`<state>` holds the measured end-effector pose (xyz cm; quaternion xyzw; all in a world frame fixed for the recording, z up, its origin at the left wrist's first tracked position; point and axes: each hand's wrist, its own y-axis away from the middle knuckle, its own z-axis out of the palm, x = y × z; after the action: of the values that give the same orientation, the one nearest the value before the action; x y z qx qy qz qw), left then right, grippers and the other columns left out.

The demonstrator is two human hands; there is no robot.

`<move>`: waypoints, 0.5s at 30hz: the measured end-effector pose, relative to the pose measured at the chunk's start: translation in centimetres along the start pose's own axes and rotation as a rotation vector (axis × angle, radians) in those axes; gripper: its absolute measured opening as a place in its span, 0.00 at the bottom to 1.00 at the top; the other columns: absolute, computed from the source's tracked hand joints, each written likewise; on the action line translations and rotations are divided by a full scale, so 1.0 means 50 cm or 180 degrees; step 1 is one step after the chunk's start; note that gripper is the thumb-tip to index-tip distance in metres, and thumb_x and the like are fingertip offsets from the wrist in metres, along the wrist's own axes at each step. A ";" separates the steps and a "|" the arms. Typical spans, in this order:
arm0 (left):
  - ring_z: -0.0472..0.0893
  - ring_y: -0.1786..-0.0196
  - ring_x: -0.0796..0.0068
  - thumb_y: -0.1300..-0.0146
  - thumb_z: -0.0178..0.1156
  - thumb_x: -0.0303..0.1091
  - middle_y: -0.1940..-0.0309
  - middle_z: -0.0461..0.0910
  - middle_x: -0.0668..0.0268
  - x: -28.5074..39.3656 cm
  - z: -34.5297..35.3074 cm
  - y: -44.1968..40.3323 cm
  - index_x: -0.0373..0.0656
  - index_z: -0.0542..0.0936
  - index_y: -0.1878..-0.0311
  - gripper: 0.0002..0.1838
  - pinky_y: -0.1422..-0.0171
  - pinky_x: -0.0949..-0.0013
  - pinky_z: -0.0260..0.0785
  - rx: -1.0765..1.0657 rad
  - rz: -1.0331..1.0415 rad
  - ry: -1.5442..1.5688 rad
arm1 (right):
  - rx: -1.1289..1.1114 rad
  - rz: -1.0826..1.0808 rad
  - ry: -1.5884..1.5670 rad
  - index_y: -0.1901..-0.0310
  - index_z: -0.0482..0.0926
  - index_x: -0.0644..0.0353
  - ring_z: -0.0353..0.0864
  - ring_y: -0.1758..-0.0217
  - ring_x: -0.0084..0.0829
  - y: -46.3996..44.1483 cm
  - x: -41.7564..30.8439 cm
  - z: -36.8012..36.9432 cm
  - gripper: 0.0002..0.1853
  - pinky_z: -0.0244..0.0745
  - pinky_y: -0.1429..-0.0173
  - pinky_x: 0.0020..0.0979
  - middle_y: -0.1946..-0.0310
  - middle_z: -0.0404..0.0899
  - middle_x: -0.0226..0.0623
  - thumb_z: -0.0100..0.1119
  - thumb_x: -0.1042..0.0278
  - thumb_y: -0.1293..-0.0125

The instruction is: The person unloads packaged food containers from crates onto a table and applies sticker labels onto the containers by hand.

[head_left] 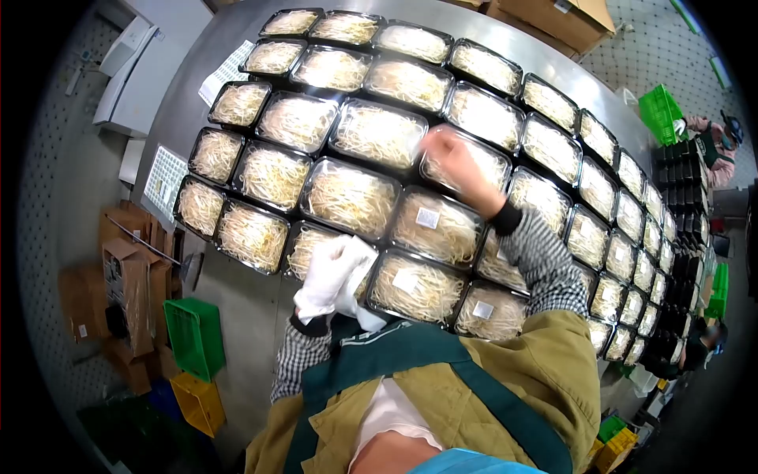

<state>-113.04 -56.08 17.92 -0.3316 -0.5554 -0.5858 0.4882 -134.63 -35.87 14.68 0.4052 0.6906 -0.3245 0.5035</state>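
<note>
My left hand [325, 276], in a white glove, is closed on a limp white sheet [362, 296] near the table's front edge. A tray of bean sprouts [310, 249] is partly hidden behind that hand. Bare and blurred, my right hand [456, 160] hovers over another sprout tray [488, 167] in the middle rows; its fingertips are smeared, so their grip cannot be made out. The black trays are covered with clear film. Several near me carry a small white label, such as the labelled tray [434, 229] and the front tray [414, 288].
Rows of sprout trays cover much of the steel table [178, 107]. Printed label sheets [166, 178] lie at its left edge. A green crate [195, 338], a yellow crate [197, 401] and cardboard boxes [130, 292] stand on the floor at left. Another person [717, 150] is at far right beside stacked black trays [685, 205].
</note>
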 end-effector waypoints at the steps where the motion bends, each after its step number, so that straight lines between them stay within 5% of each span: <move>1: 0.76 0.68 0.81 0.43 0.59 0.24 0.71 0.79 0.66 0.006 -0.012 0.015 0.35 0.79 0.66 0.03 0.61 0.78 0.68 0.0078 0.0024 -0.0331 | 0.0644 0.0432 0.0900 0.58 0.78 0.58 0.79 0.64 0.27 -0.077 0.003 -0.065 0.10 0.74 0.58 0.30 0.67 0.81 0.37 0.55 0.63 0.35; 2: 0.76 0.68 0.81 0.43 0.59 0.23 0.70 0.79 0.66 0.001 -0.040 0.034 0.34 0.79 0.66 0.03 0.62 0.78 0.68 0.0314 -0.0206 0.0137 | 0.0995 -0.0260 0.0878 0.60 0.77 0.59 0.80 0.63 0.35 -0.166 0.062 -0.144 0.11 0.73 0.58 0.36 0.67 0.80 0.43 0.53 0.60 0.34; 4: 0.74 0.70 0.82 0.44 0.60 0.23 0.70 0.78 0.66 -0.002 -0.101 0.072 0.34 0.79 0.62 0.06 0.65 0.80 0.67 0.0962 -0.0333 0.0721 | 0.1500 -0.0579 0.2294 0.60 0.75 0.59 0.77 0.58 0.51 -0.310 0.143 -0.279 0.18 0.70 0.56 0.48 0.65 0.78 0.50 0.46 0.51 0.32; 7: 0.68 0.76 0.87 0.42 0.62 0.29 0.74 0.73 0.72 -0.010 -0.179 0.120 0.34 0.76 0.51 0.16 0.72 0.85 0.60 0.1995 0.0200 0.0701 | 0.1517 -0.0067 0.3201 0.57 0.77 0.53 0.77 0.54 0.47 -0.423 0.209 -0.352 0.21 0.71 0.52 0.46 0.57 0.78 0.46 0.46 0.44 0.34; 11: 0.62 0.80 0.92 0.38 0.59 0.34 0.76 0.68 0.77 -0.011 -0.229 0.162 0.35 0.73 0.45 0.20 0.78 0.87 0.51 0.2507 0.0603 0.0475 | 0.1390 0.0420 0.3586 0.54 0.75 0.56 0.74 0.48 0.48 -0.433 0.222 -0.331 0.24 0.69 0.47 0.44 0.53 0.75 0.48 0.47 0.43 0.35; 13: 0.63 0.80 0.91 0.38 0.57 0.30 0.77 0.68 0.76 -0.012 -0.228 0.146 0.35 0.73 0.47 0.17 0.78 0.87 0.51 0.2468 0.0437 0.0515 | 0.1543 0.0220 0.3210 0.51 0.74 0.56 0.74 0.48 0.48 -0.437 0.227 -0.349 0.22 0.69 0.46 0.43 0.53 0.75 0.48 0.50 0.46 0.36; 15: 0.70 0.78 0.83 0.40 0.55 0.25 0.78 0.73 0.70 -0.005 -0.195 0.139 0.33 0.75 0.58 0.08 0.76 0.82 0.62 0.2299 -0.0047 0.0697 | 0.1598 -0.0001 0.3326 0.48 0.73 0.54 0.75 0.48 0.47 -0.419 0.234 -0.354 0.21 0.70 0.46 0.43 0.53 0.76 0.47 0.54 0.51 0.37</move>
<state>-104.92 -64.88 18.40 -0.0695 -0.6731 -0.3876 0.6260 -162.77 -27.67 9.31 0.6186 0.7495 -0.2355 -0.0159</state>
